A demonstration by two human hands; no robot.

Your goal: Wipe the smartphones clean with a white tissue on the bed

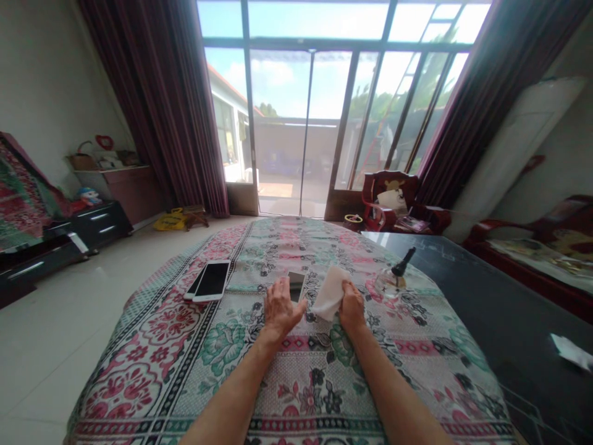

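Bare forearms (243,383) come in from the lower edge, over a patterned tablecloth (222,346) that covers the surface. Between my 2 hands lies a small flat device (297,285) with a gray, shiny face and a pale edge; my left grip (280,310) is clamped around its lower end, fingers along its left side and thumb at its lower right. My right grip (352,307) has thumb and fingers together on the side of a white cloth (330,293), which hangs just right of the device, between it and my right hand. Farther right, near the rim of the surface, stands a clear glass bottle (388,283) with a black top (404,262) that leans to the right; I cannot tell what is inside it. Well to the left of my hands, 2 phones overlap: a white phone (212,280) with a dark screen on top and a darker phone (193,287) partly under it. Beyond the surface, a small round basket (353,219) sits by a wooden armchair (377,210), a yellow bag (170,220) lies on the floor (115,272), and a dark low table (449,266) stands at right.
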